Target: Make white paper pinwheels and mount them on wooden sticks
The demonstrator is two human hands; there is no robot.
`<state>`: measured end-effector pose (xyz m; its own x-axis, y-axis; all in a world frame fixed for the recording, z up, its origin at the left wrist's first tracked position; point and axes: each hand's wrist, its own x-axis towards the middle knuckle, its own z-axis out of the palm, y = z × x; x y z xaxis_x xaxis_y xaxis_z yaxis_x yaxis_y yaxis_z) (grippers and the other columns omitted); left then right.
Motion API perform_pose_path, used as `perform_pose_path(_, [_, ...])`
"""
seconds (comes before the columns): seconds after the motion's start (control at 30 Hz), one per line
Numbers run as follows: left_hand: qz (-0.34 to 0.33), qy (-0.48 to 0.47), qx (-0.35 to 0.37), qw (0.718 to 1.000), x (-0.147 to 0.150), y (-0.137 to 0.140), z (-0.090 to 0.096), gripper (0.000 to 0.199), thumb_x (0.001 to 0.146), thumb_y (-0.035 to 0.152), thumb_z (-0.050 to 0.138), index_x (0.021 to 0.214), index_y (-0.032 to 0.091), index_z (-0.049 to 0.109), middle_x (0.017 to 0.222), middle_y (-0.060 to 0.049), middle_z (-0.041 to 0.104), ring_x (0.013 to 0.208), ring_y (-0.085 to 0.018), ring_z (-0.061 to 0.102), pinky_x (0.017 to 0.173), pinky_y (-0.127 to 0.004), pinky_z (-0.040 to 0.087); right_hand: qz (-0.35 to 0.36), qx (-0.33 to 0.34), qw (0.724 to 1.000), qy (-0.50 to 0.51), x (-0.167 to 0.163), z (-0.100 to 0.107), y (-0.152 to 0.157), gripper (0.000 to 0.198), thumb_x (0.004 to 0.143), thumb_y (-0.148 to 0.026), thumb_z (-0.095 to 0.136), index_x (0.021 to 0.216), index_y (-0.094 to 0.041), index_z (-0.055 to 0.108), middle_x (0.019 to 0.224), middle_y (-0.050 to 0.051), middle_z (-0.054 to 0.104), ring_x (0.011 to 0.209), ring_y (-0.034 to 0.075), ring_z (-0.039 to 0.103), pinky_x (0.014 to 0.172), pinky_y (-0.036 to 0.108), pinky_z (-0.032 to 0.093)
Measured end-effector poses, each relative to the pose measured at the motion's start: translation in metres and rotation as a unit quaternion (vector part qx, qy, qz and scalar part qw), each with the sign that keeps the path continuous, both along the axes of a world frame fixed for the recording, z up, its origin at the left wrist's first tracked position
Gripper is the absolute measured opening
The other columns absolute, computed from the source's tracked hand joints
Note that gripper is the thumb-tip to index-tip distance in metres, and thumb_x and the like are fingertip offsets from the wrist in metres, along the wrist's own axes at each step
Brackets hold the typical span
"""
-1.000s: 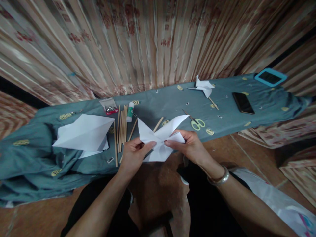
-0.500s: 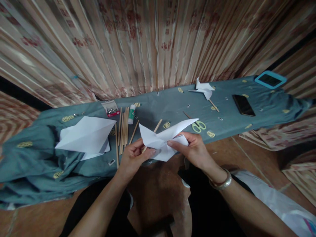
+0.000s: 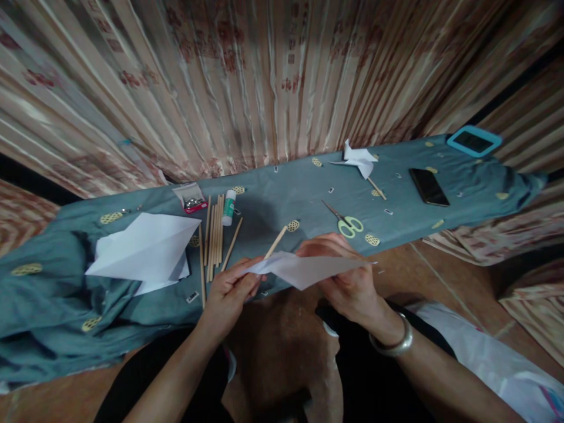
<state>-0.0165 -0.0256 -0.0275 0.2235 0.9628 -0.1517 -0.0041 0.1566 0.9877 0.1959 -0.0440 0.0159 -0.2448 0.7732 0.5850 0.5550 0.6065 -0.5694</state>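
Observation:
A white paper pinwheel [image 3: 304,268] is held between my hands above the near edge of the cloth-covered table. My left hand [image 3: 231,291] is closed on its left end, and a wooden stick [image 3: 277,242] sticks out beyond the fingers, away from me. Partly behind the paper, my right hand [image 3: 348,294] grips the pinwheel's right side; some of its fingers are hidden by the sheet. The paper is seen nearly edge-on. Another white pinwheel on a stick [image 3: 359,160] lies at the far side of the table.
Left of my hands lie folded white papers [image 3: 143,252], several wooden sticks [image 3: 214,232], a glue stick [image 3: 228,207] and a small box of metal pins [image 3: 191,198]. Green-handled scissors [image 3: 349,225], a phone [image 3: 429,187] and a blue-framed device [image 3: 474,141] lie to the right.
The pinwheel has been tilted from facing me to nearly edge-on. My right hand has turned and moved partly behind the paper. The view has shifted slightly.

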Motion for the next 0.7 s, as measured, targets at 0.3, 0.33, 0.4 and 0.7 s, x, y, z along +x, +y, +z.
perform_pose_path(0.3, [0.015,0.017,0.017,1.0,0.009,-0.003,0.023,0.017,0.067,0.027,0.073,0.081,0.018,0.076,0.066,-0.002,0.063,0.053,-0.011,0.053,0.051,-0.021,0.043,-0.019,0.009,1.0,0.014,0.0,0.003,-0.001,0.024,0.086,-0.012,0.049,0.103,-0.023,0.062,0.097,0.006,0.07,0.093,0.021,0.062,0.083,0.039,0.046])
perform_pose_path(0.33, [0.015,0.023,0.023,0.999,0.009,-0.003,0.025,0.016,0.068,0.028,0.073,0.08,0.018,0.076,0.066,-0.003,0.063,0.054,-0.011,0.054,0.052,-0.022,0.044,-0.02,0.013,1.0,0.015,0.001,0.003,-0.001,0.024,0.086,-0.012,0.049,0.103,-0.023,0.062,0.097,0.005,0.07,0.093,0.021,0.062,0.083,0.039,0.046])
perform_pose_path(0.4, [0.01,0.036,0.031,0.999,0.01,-0.003,0.027,0.015,0.068,0.029,0.073,0.078,0.018,0.076,0.067,-0.003,0.063,0.056,-0.012,0.055,0.052,-0.022,0.044,-0.019,0.026,0.999,0.022,0.002,0.002,-0.001,0.023,0.086,-0.013,0.051,0.103,-0.023,0.061,0.097,0.005,0.07,0.093,0.021,0.063,0.083,0.04,0.046])
perform_pose_path(0.7, [0.005,0.067,0.103,0.992,0.006,-0.004,0.024,0.014,0.072,0.027,0.07,0.08,0.019,0.078,0.076,-0.006,0.069,0.071,-0.017,0.062,0.063,-0.023,0.049,-0.016,0.029,0.999,0.038,0.002,0.003,0.0,0.024,0.085,-0.011,0.053,0.103,-0.023,0.061,0.098,0.005,0.069,0.094,0.021,0.063,0.083,0.039,0.046])
